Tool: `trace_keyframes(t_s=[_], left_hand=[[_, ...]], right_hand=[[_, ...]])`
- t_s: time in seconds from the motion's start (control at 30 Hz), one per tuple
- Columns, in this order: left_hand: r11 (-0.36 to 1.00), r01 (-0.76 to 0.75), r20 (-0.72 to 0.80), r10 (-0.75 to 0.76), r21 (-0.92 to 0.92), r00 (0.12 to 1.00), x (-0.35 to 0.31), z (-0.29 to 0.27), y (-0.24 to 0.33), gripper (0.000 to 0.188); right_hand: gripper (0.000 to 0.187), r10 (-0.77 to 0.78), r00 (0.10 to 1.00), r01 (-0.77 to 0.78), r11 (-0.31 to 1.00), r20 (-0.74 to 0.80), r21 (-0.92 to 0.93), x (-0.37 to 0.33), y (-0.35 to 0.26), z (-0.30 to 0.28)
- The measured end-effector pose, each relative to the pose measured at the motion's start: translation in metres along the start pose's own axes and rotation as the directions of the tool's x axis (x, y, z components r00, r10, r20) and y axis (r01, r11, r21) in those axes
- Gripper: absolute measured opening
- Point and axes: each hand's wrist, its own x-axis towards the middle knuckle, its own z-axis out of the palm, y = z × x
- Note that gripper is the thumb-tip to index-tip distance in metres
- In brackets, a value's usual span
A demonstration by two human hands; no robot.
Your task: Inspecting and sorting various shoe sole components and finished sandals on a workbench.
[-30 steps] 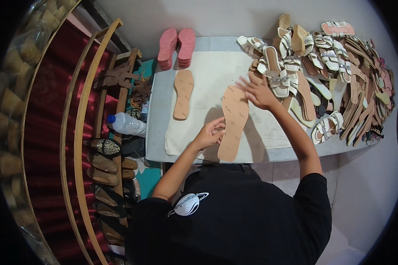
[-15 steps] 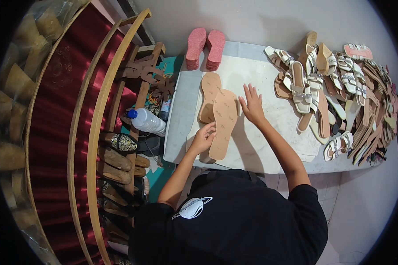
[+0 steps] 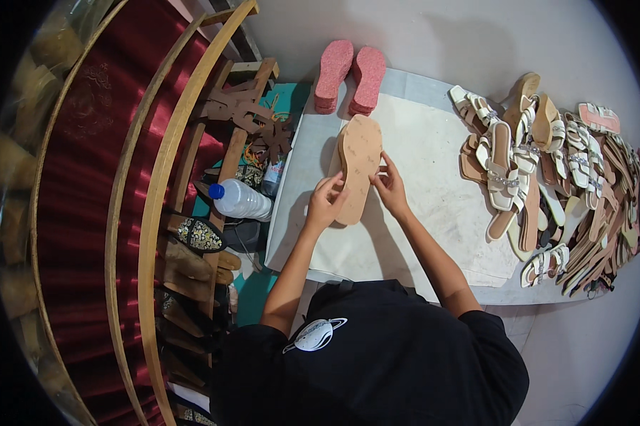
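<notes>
A pair of tan, foot-shaped insoles (image 3: 361,163) with small dark printed marks is held over the white sheet on the table, one lying nearly on top of the other. My left hand (image 3: 326,204) grips their left edge, its fingertips against the side and lower part. At the right edge, my right hand (image 3: 391,190) has thumb and fingers closed on the rim. Just beyond the insoles' far end stand two stacks of pink-red foot-shaped pieces, a left stack (image 3: 334,71) and a right stack (image 3: 367,78).
White strappy sandals (image 3: 501,160) and a heap of loose soles (image 3: 604,213) cover the table's right end. Left of the table are a blue-capped clear bottle (image 3: 240,200), brown cut straps (image 3: 238,110) and a wooden rack (image 3: 174,128) with shoes. A wall (image 3: 434,42) rises behind.
The two insoles, earlier offset side by side, now overlap almost fully and sit farther up the table. My right hand has come from the bare sheet onto their right edge. The view has shifted slightly.
</notes>
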Motion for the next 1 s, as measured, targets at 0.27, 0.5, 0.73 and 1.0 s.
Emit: trace_keyframes(t_s=[0.27,0.5,0.73,1.0], left_hand=[[0.759,-0.137,-0.230,0.356,0.636,0.906,-0.041,0.022,-0.018,0.110],[0.677,0.099,-0.369,0.268,0.730,0.890,-0.047,0.038,-0.031,0.101],[0.659,0.118,-0.402,0.298,0.743,0.866,-0.044,0.042,-0.029,0.085],[0.680,0.130,-0.404,0.261,0.722,0.877,-0.045,0.044,-0.032,0.076]], right_hand=[[0.064,0.096,0.992,-0.100,0.993,-0.079,-0.055,0.036,0.026,-0.001],[0.061,0.137,0.991,-0.137,0.984,-0.007,-0.113,0.041,0.028,0.004],[0.061,0.114,0.993,-0.114,0.988,0.000,-0.105,0.037,0.035,0.001],[0.063,0.121,0.992,-0.122,0.968,-0.020,-0.217,0.033,0.032,0.006]])
